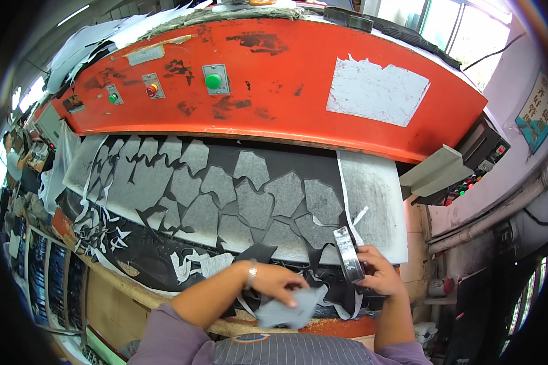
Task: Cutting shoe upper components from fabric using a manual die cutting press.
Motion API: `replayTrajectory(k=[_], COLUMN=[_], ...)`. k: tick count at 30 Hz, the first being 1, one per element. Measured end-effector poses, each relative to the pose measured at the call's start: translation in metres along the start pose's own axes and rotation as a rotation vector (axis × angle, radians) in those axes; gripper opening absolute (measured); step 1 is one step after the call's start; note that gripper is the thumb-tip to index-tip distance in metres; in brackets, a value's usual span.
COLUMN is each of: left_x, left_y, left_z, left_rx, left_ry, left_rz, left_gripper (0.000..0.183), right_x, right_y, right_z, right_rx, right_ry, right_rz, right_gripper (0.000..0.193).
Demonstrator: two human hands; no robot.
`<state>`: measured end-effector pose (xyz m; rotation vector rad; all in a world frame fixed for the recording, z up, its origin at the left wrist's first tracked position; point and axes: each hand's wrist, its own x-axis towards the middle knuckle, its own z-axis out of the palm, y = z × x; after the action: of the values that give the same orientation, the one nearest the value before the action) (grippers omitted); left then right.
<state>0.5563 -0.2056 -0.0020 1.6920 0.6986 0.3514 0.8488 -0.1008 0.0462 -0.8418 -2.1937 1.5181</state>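
Note:
My left hand (279, 283), a bracelet at its wrist, is closed on a grey cut piece (291, 310) of sheet material near my apron. The piece is slightly blurred. My right hand (380, 272) grips a metal cutting die (348, 255), a shaped band tilted on its side at the near right edge of the work surface. Beyond both hands lies a dark sheet (298, 157) patterned with several angular grey shapes (254, 204), over a pale cutting board (374, 201). From this view I cannot tell whether the shapes are holes or loose pieces.
A red press beam (274, 79) spans the far side, carrying a green button (213, 81) and a red button (151, 90). White and grey scraps (103, 234) pile at the left, with more scraps (201, 266) near my left forearm. A control box (481, 152) stands at right.

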Motion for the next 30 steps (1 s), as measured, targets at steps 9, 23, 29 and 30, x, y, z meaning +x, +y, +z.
replayTrajectory(k=[9,23,29,30], left_x=[0.006,0.014,-0.003,-0.001], left_y=[-0.062,-0.049,-0.037,-0.035], left_z=[-0.171,-0.169,-0.125,-0.119], left_rx=[-0.699,0.5,0.515,0.511], left_ry=[1.543,1.117,1.09,1.087], left_rz=[-0.361,-0.908,-0.899,-0.894], left_gripper=[0.045,0.037,0.034,0.034], right_x=[0.032,-0.011,0.059,0.076], right_y=[0.013,0.027,-0.016,-0.025], right_z=[0.003,-0.014,-0.01,-0.007], right_rx=[-0.819,-0.596,-0.427,-0.461], right_ry=[0.393,0.661,0.544,0.485], right_rz=[0.054,0.104,-0.034,-0.07], right_gripper=[0.048,0.033,0.031,0.031])
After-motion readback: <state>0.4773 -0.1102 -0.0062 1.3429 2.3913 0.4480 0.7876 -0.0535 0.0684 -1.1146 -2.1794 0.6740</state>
